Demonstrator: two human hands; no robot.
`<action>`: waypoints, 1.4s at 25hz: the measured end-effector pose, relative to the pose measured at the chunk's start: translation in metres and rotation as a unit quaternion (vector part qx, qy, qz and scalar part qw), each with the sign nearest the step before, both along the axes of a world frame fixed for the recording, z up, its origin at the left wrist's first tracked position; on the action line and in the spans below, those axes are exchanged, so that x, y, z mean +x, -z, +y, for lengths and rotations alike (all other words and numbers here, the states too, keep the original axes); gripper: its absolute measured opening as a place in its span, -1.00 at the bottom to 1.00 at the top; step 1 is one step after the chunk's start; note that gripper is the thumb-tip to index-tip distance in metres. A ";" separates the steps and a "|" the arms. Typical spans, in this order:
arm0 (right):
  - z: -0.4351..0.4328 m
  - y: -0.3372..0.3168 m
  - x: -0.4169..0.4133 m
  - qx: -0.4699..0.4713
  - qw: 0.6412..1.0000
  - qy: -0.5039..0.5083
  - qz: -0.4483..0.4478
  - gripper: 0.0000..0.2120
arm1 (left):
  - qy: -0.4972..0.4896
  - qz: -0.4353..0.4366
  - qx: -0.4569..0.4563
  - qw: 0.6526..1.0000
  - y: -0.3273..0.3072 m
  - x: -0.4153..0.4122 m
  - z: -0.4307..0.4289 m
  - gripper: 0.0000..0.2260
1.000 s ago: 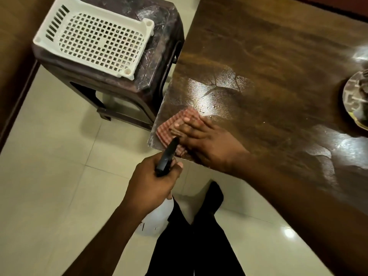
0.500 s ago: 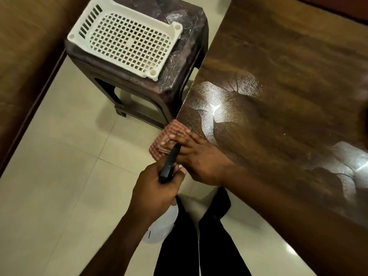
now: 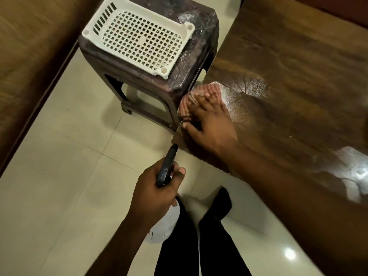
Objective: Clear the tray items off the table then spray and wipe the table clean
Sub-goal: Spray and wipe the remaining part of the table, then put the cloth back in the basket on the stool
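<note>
Right hand (image 3: 209,126): flat, fingers straight, pressing a red checked cloth (image 3: 201,90) onto the table (image 3: 288,56).
Cloth: at the table's left edge near the corner, just beside the stool (image 3: 143,80).
Left hand (image 3: 155,192): wrapped round the spray bottle (image 3: 166,168), held off the table.
Next wipe: the wet sheen lies to the right of the cloth and farther in, nearest the right hand.

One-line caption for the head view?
Right hand presses checked cloth on table corner; left hand holds spray bottle.

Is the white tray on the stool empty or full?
Empty: the white perforated plastic tray holds nothing; the dark brown stool shows through.
</note>
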State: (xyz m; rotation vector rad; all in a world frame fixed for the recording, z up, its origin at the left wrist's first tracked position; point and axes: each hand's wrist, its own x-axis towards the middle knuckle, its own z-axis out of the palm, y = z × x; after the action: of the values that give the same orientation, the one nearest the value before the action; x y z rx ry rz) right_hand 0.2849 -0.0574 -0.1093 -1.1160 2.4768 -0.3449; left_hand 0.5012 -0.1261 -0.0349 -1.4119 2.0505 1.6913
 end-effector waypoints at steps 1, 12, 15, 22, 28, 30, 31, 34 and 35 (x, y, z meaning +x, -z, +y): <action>0.012 0.000 0.022 -0.005 1.000 -0.009 0.004 -0.39 | -0.002 0.003 -0.006 1.000 -0.003 0.000 0.000 -0.84; 0.050 -0.094 0.047 -0.153 0.864 0.373 -0.301 -0.92 | -0.035 0.156 -0.030 0.987 -0.115 -0.028 -0.008 -0.80; 0.060 -0.167 0.040 -0.241 0.681 0.535 -0.438 -0.81 | -0.052 0.195 -0.033 0.979 -0.164 -0.023 -0.009 -0.76; 0.079 -0.259 0.074 -0.333 0.525 0.448 -0.643 -0.41 | -0.125 0.182 -0.039 0.975 -0.242 0.024 -0.017 -0.71; 0.018 -0.330 0.090 -0.330 0.608 0.384 -0.612 -0.55 | -0.078 0.043 -0.188 0.978 -0.284 0.040 -0.078 -0.49; -0.002 -0.348 0.086 -0.329 0.632 0.365 -0.599 -0.60 | -0.051 0.035 -0.248 0.967 -0.294 0.045 -0.099 -0.51; -0.012 -0.352 0.083 -0.328 0.638 0.357 -0.598 -0.60 | -0.050 0.043 -0.256 0.964 -0.298 0.044 -0.110 -0.55; -0.036 -0.346 0.069 -0.328 0.631 0.368 -0.599 -0.63 | -0.027 0.030 -0.261 0.965 -0.303 0.035 -0.145 -0.59; -0.042 -0.340 0.062 -0.329 0.622 0.375 -0.604 -0.65 | -0.019 0.031 -0.258 0.965 -0.302 0.030 -0.155 -0.58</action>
State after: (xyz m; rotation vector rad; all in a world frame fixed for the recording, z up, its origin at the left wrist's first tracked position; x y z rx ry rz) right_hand 0.3472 -0.0990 0.2307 0.2243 1.3153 -1.6677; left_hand 0.5315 -0.2812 0.2667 -1.5464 2.6475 1.2724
